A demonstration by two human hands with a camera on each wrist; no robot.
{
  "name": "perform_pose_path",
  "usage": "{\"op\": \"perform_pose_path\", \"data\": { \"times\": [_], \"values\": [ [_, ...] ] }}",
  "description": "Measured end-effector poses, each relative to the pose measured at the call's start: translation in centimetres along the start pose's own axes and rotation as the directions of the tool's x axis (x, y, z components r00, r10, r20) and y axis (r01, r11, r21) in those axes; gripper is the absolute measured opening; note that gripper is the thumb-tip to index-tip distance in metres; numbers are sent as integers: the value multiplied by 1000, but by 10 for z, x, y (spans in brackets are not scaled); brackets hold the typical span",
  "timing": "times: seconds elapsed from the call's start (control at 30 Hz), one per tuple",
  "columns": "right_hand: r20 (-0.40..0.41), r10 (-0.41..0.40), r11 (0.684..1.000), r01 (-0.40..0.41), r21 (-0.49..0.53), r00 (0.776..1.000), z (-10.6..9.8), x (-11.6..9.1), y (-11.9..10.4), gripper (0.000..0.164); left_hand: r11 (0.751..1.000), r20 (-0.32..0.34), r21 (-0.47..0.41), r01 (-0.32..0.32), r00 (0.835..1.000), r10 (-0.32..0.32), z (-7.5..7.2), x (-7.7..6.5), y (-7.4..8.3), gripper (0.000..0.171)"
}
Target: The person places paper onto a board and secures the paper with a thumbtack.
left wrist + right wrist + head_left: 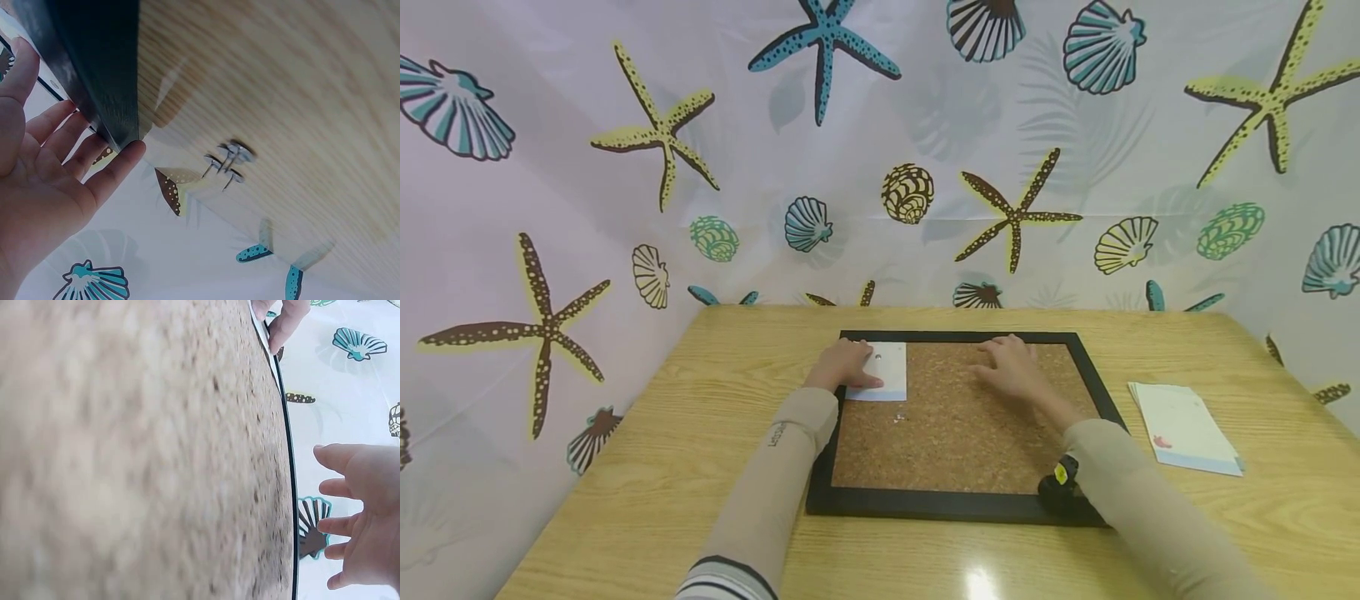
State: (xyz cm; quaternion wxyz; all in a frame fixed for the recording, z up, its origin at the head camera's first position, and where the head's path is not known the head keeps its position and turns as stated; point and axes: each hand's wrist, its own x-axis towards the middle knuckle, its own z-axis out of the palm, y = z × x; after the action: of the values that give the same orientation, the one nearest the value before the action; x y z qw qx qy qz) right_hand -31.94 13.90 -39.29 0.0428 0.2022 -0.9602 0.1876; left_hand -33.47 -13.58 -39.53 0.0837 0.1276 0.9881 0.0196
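A dark-framed cork board (pixel 955 433) lies on the wooden table, with a white paper card (pixel 887 375) in its far left corner. One round metal pin head (pixel 878 357) shows near the card's top. My left hand (pixel 846 367) rests at that corner, its thumb over the card and its fingers, extended and slightly bent, along the black frame (pixel 100 62). Over the far right part of the cork, my right hand (pixel 1011 367) hovers with fingers spread and holds nothing. Small shiny pins (pixel 900 417) lie on the cork below the card.
A stack of white paper cards (pixel 1183 425) lies on the table right of the board. Several metal thumbtacks (pixel 228 159) lie on the wood beside the frame in the left wrist view. A curtain (pixel 910 267) printed with shells and starfish stands behind the table.
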Motion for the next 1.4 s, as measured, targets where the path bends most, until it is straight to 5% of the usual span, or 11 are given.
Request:
{"op": "perform_pose_path", "data": {
  "times": [1.4],
  "values": [
    [-22, 60, 996, -61, -60, 998, -37, -30, 48, 41, 1000, 13, -3, -1, 1000, 1, -2, -4, 2, 68]
  ]
}}
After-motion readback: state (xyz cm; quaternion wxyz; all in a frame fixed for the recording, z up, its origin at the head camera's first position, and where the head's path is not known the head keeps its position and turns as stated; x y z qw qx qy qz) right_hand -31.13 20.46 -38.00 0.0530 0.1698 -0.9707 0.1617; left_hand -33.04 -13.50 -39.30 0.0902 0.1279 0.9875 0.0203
